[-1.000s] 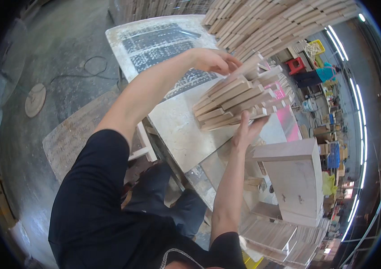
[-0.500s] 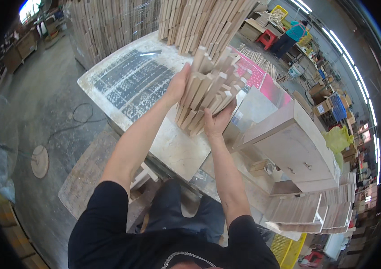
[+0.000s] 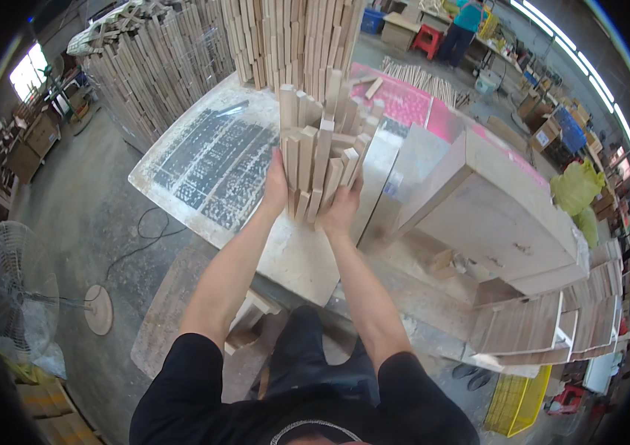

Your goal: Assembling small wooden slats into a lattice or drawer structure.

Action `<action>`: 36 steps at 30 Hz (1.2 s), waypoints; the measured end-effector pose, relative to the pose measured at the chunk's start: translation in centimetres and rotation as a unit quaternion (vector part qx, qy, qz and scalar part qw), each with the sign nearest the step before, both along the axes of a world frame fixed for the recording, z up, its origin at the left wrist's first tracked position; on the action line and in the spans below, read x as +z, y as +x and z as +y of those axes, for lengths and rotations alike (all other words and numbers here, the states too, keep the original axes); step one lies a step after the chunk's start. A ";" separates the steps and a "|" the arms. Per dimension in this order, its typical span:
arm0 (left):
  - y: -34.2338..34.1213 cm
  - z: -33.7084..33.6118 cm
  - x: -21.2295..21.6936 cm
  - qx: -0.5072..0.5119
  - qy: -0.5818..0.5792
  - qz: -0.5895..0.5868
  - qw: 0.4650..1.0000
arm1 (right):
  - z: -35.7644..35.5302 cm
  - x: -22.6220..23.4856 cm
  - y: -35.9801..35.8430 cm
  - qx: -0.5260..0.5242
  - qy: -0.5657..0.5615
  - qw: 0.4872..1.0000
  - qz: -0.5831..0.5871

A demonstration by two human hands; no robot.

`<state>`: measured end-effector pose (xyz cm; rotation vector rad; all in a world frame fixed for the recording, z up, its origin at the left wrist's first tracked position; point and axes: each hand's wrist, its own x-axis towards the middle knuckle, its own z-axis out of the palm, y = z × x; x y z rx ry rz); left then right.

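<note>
Between my two hands stands an upright bundle of wooden sticks [image 3: 320, 159], pale and square-cut, their top ends at uneven heights. My left hand [image 3: 275, 185] presses flat along the bundle's left side, its fingers partly hidden behind the wood. Around the lower right side wraps my right hand [image 3: 341, 211], the thumb toward me. The bundle is at the worktable [image 3: 296, 256], close in front of a tall stack of similar sticks [image 3: 292, 44]. Whether its lower ends touch the tabletop, I cannot tell.
A large pale wooden box-like machine [image 3: 500, 211] stands to the right, with stacked wooden boards [image 3: 522, 330] near it. Pink sheeting [image 3: 404, 104] lies on the table's far right. A floor fan [image 3: 22, 285] is at left. A person [image 3: 463, 30] stands far off.
My hands and the bundle have shifted slightly left in the picture, and the bundle has gone from leaning right to nearly upright. The whole view has also turned.
</note>
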<state>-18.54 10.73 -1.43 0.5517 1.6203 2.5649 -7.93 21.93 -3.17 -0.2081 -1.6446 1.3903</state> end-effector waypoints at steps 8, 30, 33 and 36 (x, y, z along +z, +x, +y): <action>-1.1 -0.9 -0.2 -0.041 0.027 -0.047 0.998 | -0.2 -0.7 -0.4 0.055 -0.047 0.997 0.039; -2.2 -0.5 2.3 -0.166 -0.037 -0.075 0.983 | 1.3 -3.3 0.8 0.017 0.044 0.995 -0.083; -2.6 0.7 1.5 -0.144 -0.017 -0.085 0.986 | 1.0 -3.6 0.5 0.013 0.032 0.998 -0.059; -3.7 1.0 -0.3 -0.106 0.067 -0.109 0.986 | 0.3 -3.3 0.1 0.016 0.058 0.997 -0.054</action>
